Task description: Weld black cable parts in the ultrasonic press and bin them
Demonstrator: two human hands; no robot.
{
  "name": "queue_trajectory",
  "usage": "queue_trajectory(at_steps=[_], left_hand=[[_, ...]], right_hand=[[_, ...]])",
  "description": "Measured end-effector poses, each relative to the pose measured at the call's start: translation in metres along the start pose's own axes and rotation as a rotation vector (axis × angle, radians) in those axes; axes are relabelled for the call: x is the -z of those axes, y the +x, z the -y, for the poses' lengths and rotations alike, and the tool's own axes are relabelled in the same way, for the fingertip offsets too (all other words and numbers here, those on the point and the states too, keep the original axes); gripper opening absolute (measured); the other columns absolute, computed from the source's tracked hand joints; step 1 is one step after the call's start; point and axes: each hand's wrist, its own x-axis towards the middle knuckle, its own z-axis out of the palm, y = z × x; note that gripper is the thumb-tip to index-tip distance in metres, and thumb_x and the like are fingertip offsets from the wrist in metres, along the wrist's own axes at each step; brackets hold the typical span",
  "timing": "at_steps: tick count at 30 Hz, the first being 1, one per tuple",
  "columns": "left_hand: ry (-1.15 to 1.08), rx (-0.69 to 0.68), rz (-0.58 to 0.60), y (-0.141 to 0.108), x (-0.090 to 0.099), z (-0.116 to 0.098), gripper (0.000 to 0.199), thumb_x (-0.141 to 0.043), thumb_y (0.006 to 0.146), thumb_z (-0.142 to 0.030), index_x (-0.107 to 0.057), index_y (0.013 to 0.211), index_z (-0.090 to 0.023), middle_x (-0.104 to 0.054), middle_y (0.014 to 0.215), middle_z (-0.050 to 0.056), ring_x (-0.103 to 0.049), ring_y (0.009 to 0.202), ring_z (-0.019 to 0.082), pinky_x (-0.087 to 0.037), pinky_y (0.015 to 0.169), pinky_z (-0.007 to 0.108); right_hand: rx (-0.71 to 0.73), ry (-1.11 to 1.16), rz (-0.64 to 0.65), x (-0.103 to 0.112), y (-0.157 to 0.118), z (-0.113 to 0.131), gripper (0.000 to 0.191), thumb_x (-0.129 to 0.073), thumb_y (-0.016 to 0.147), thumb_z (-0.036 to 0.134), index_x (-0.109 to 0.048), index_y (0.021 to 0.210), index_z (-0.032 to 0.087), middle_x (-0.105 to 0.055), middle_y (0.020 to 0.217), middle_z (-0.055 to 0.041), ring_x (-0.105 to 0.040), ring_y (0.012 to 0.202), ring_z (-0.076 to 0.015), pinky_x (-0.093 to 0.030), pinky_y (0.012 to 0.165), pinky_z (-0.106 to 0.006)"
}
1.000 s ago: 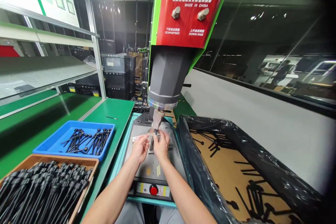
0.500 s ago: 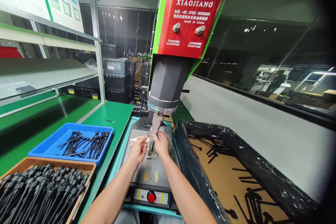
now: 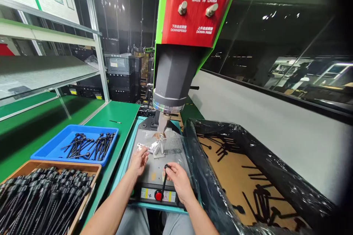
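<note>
My right hand (image 3: 178, 180) is closed on the head of a black rod with a knobbed end (image 3: 164, 183), whose shaft hangs down across the red button (image 3: 158, 195). My left hand (image 3: 138, 161) pinches the edge of a clear plastic film (image 3: 150, 148), left of the press. The film drapes over the small metal fixture (image 3: 159, 156) on the grey base plate (image 3: 154, 177). Just above the fixture is the metal horn (image 3: 163, 123) of the red and green press (image 3: 190, 9).
To the left, an orange tray (image 3: 97, 170) heaped with black rods and a blue tray (image 3: 41, 152) with several more stand on the green table (image 3: 122, 110). At right is a box lined with black plastic (image 3: 193, 147), with rods scattered on its cardboard bottom.
My right hand has come down and toward me from the fixture, carrying the black rod. My left hand has moved slightly lower and left, still at the film. The view has tilted down.
</note>
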Motion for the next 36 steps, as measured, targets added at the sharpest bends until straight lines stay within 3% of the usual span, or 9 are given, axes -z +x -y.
queue_trajectory(at_steps=[4,6,10,13,22,25,31,33,36], left_hand=[[0.124,-0.02,-0.112,-0.032,0.022,0.013,0.021,-0.075,0.073,-0.018,-0.062,0.089,-0.015,-0.068,0.083,0.003,-0.064,0.062,0.009,-0.047,0.049,0.014],[0.312,-0.118,0.019,-0.058,0.027,0.019,0.024,-0.077,0.071,-0.02,-0.065,0.09,-0.016,-0.068,0.086,0.004,-0.065,0.071,0.011,-0.049,0.058,0.017],[0.782,-0.387,0.479,-0.104,0.018,0.023,0.022,-0.074,0.073,-0.022,-0.068,0.095,-0.018,-0.068,0.105,0.008,-0.063,0.093,0.02,-0.05,0.078,0.028],[0.905,-0.532,0.565,-0.115,0.009,0.025,0.016,-0.065,0.081,-0.022,-0.066,0.097,-0.019,-0.067,0.106,0.007,-0.062,0.096,0.02,-0.049,0.083,0.031],[1.004,-0.625,0.52,-0.111,0.014,0.028,0.015,-0.06,0.087,-0.03,-0.063,0.08,-0.018,-0.067,0.081,0.004,-0.06,0.075,0.016,-0.047,0.073,0.028],[1.048,-0.587,0.533,-0.122,0.017,0.02,0.019,-0.06,0.087,-0.032,-0.064,0.076,-0.017,-0.065,0.074,0.003,-0.058,0.07,0.015,-0.045,0.069,0.026],[1.233,-0.437,0.557,-0.147,0.044,-0.011,0.017,-0.061,0.085,-0.032,-0.067,0.08,-0.017,-0.063,0.07,0.0,-0.054,0.062,0.012,-0.041,0.061,0.022],[1.31,-0.458,0.49,-0.16,0.058,-0.028,0.015,-0.06,0.085,-0.031,-0.067,0.083,-0.017,-0.064,0.072,0.0,-0.055,0.064,0.012,-0.041,0.062,0.022],[1.374,-0.54,0.245,-0.18,0.084,-0.063,0.015,-0.057,0.087,-0.028,-0.068,0.089,-0.018,-0.067,0.081,0.002,-0.06,0.074,0.014,-0.044,0.069,0.023]], right_hand=[[0.143,-0.135,-0.08,0.007,-0.006,0.009,0.045,-0.079,0.069,0.044,-0.067,0.104,0.018,-0.07,0.092,-0.008,-0.064,0.081,-0.0223,-0.052,0.075,-0.036],[0.225,-0.226,-0.076,0.006,-0.01,0.011,0.038,-0.077,0.071,0.038,-0.068,0.102,0.019,-0.068,0.092,-0.0068,-0.063,0.079,-0.0211,-0.052,0.074,-0.035],[0.405,-0.282,-0.045,-0.006,-0.02,0.016,0.021,-0.075,0.074,0.027,-0.066,0.093,0.021,-0.062,0.085,-0.0022,-0.059,0.078,-0.0183,-0.05,0.072,-0.03],[0.461,-0.278,-0.024,-0.017,-0.026,0.02,0.018,-0.074,0.075,0.024,-0.062,0.089,0.022,-0.059,0.085,-0.0016,-0.058,0.081,-0.0182,-0.049,0.074,-0.03],[0.414,-0.284,-0.017,-0.02,-0.031,0.018,0.024,-0.069,0.081,0.03,-0.061,0.101,0.021,-0.067,0.09,-0.0048,-0.063,0.083,-0.0195,-0.052,0.077,-0.032],[0.297,-0.302,0.13,-0.012,-0.033,0.018,0.035,-0.063,0.086,0.038,-0.061,0.116,0.02,-0.071,0.104,-0.0103,-0.067,0.095,-0.0239,-0.053,0.087,-0.038],[0.084,-0.277,0.366,-0.012,-0.024,0.001,0.045,-0.063,0.082,0.057,-0.07,0.106,0.019,-0.075,0.097,-0.0125,-0.071,0.086,-0.0266,-0.059,0.079,-0.036],[0.072,-0.233,0.439,-0.016,-0.022,-0.005,0.049,-0.055,0.086,0.06,-0.071,0.108,0.02,-0.075,0.098,-0.0132,-0.072,0.086,-0.0259,-0.06,0.077,-0.034],[0.035,-0.181,0.469,-0.021,-0.021,-0.01,0.05,-0.053,0.086,0.062,-0.072,0.107,0.02,-0.075,0.098,-0.013,-0.072,0.085,-0.0245,-0.06,0.076,-0.031]])
